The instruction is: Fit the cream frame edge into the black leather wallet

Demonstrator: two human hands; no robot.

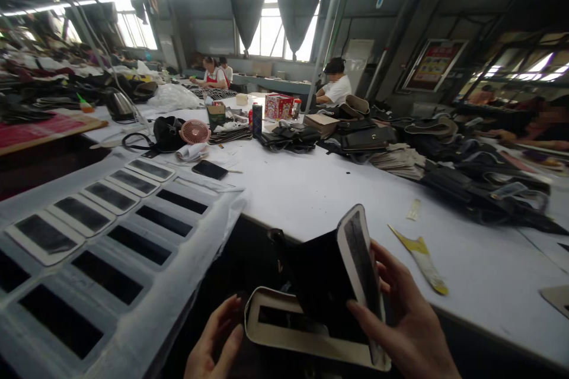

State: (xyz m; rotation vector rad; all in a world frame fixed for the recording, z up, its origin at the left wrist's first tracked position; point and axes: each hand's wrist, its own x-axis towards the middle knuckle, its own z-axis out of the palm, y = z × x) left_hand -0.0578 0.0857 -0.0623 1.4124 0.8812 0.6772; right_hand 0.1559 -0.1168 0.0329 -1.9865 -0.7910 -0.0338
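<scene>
Landmark: the long white-topped counter [338,201], running away from the person; everything below is placed against its near edge.

Work in hand: a black leather bag panel with a pale rounded backing card [355,260], held up just off the counter's near edge, over the person's lap. Below it hangs a cream card frame with a slot-shaped cut-out [284,325].

Right hand [400,320]: right there on the panel, fingers [362,314] curled round its lower right edge, thumb up along the side. Closed on it, firm-looking hold.

Left hand [213,343]: lower left of the frame, fingers loosely curved and spread, tips at or just beside the frame's left end. Whether they actually pinch it cannot be told from here.

Long axis: the panel stands nearly upright, tilted a little left, top pointing at the counter; the frame lies crosswise beneath it.

Nearer hand: the right, clearly; it is already on the panel, the left sits off to the frame's side.

Left of the counter's near edge: a white tray sheet with rows of dark rectangular pieces [111,219].

On the counter beyond: a yellow paper strip [420,254] near the right hand, a black phone [210,169], a pink round fan [194,131], heaps of black bags [368,136].

Far end: other people seated at work.
</scene>
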